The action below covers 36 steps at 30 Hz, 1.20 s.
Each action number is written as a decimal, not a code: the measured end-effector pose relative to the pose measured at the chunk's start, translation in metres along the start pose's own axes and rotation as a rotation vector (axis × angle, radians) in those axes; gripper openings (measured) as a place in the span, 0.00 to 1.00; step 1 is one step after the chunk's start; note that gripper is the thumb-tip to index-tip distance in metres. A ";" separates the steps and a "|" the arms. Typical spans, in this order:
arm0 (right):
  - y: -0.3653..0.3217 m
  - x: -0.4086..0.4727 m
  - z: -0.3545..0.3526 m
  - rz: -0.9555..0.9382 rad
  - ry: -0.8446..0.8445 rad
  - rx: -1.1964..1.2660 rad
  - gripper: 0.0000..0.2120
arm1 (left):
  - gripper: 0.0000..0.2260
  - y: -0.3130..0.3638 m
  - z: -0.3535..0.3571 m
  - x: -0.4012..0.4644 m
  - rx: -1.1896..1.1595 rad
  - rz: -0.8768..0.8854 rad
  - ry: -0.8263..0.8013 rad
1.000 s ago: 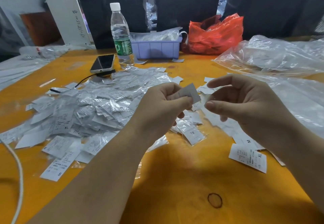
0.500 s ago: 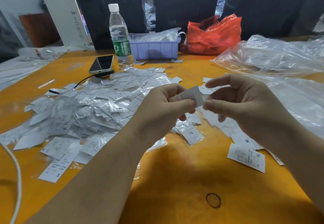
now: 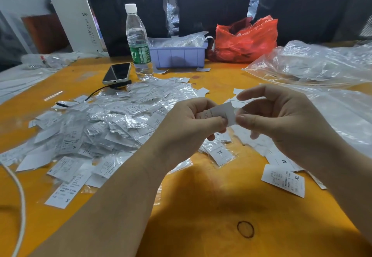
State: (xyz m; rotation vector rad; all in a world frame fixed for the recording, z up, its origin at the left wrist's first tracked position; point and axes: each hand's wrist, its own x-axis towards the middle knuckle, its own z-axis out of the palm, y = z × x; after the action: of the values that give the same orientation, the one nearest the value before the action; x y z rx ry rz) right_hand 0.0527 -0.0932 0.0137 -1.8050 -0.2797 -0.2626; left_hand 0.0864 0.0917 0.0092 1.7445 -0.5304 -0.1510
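The small white label [image 3: 220,113] is held in the air over the orange table [image 3: 201,206], between the 2 hands. The left hand [image 3: 187,128] pinches its left end with curled fingers. The right hand [image 3: 281,122] pinches the right edge with its thumb, and its index finger is lifted above. To the left lies a big pile of bagged labels [image 3: 112,124]. Behind the pile are a phone [image 3: 117,73], a water bottle [image 3: 138,43], a purple tray [image 3: 179,56] and a red bag [image 3: 245,39].

Right hand [image 3: 281,124] closed in, now pinching label [image 3: 221,112] beside left hand [image 3: 187,128].
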 end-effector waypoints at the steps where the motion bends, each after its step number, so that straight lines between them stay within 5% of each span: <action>1: 0.000 0.000 0.000 -0.001 0.000 -0.003 0.15 | 0.03 0.000 0.000 0.000 0.008 -0.002 -0.006; 18: 0.003 -0.001 -0.001 -0.010 0.000 -0.071 0.15 | 0.05 -0.001 0.001 -0.002 0.157 -0.020 -0.157; 36: -0.001 0.001 -0.007 0.003 -0.088 0.004 0.21 | 0.11 -0.001 -0.003 0.001 0.111 -0.058 -0.089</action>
State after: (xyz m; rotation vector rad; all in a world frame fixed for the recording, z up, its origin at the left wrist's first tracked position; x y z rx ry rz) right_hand 0.0535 -0.0995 0.0169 -1.8159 -0.3387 -0.1807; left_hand 0.0889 0.0934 0.0091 1.8688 -0.5628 -0.2451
